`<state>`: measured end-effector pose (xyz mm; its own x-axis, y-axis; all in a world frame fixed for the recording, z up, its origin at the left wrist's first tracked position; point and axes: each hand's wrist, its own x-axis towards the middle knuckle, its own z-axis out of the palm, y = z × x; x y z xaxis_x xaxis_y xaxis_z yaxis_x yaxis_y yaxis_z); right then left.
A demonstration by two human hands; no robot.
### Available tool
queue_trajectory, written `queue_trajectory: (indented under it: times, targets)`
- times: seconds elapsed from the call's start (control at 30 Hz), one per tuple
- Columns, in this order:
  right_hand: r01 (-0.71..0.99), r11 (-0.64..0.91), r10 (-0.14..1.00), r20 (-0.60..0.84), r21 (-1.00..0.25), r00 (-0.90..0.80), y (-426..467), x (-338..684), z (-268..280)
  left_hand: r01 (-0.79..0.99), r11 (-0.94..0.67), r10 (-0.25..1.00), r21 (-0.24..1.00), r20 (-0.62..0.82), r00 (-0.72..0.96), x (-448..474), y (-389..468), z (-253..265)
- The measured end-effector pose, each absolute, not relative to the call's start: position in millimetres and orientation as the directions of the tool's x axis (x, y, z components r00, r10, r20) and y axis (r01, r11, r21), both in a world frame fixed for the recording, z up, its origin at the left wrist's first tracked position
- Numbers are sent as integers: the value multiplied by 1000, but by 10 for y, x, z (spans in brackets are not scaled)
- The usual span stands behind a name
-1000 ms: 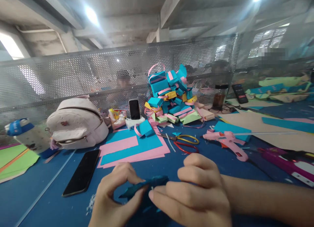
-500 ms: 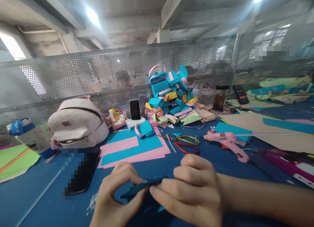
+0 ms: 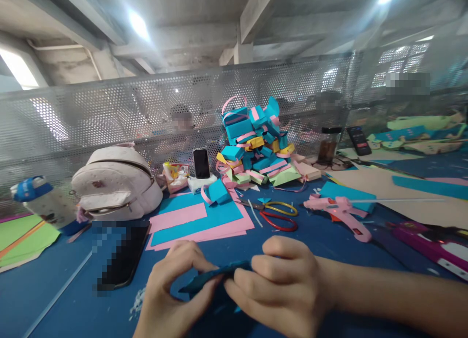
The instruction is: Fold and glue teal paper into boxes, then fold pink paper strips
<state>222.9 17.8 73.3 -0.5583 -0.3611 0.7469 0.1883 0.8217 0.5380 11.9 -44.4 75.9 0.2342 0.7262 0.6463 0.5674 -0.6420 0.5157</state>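
Note:
Low at the front of the table, my left hand [image 3: 179, 289] pinches a piece of folded blue paper [image 3: 204, 280] between thumb and forefinger. My right hand [image 3: 283, 284] grips the same paper from the right, its fingers curled and closed on it. The paper is seen nearly edge-on, and its lower part lies in shadow between the hands. Beyond it are flat blue and pink paper sheets [image 3: 197, 221] with a small blue paper box [image 3: 218, 191] on top. Scissors [image 3: 280, 216] with yellow and red handles lie just behind my right hand.
A pile of small paper boxes [image 3: 252, 148] rises at the back. A pink glue gun [image 3: 340, 208] and a magenta tool [image 3: 420, 238] lie to the right. A phone [image 3: 135, 255], white backpack [image 3: 117, 187] and bottle [image 3: 47, 206] are left. A perforated metal screen [image 3: 127, 104] stands behind.
My right hand has shifted slightly left along the paper and turned a little. My left hand stays nearly still, with both hands keeping hold.

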Motion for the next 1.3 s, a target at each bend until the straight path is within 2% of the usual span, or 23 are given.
queue_trajectory:
  times: [0.4,0.47,0.6,0.77,1.0,1.17,1.3]
  targets:
    - [113,765,-437,640,634,-632,192,2248,769,576,-646,714,501,663,224,98,-414,754]
    - [145,786,-423,694,601,-583,188,2268,794,582,-639,716,503,665,212,85,-409,757]
    - [242,862,-285,820,446,-495,180,2305,875,605,-609,729,514,664,170,59,-384,765]
    - [250,901,-211,862,354,-460,227,2267,873,638,-580,731,507,669,134,13,-339,722]
    - [190,787,-377,703,586,-603,275,2217,715,614,-480,818,626,572,58,37,-313,696]
    - [160,774,-405,674,613,-618,282,2210,665,615,-434,862,659,503,69,75,-337,700]
    - [145,765,-403,642,627,-653,286,2216,690,599,-401,868,694,496,6,91,-348,691]
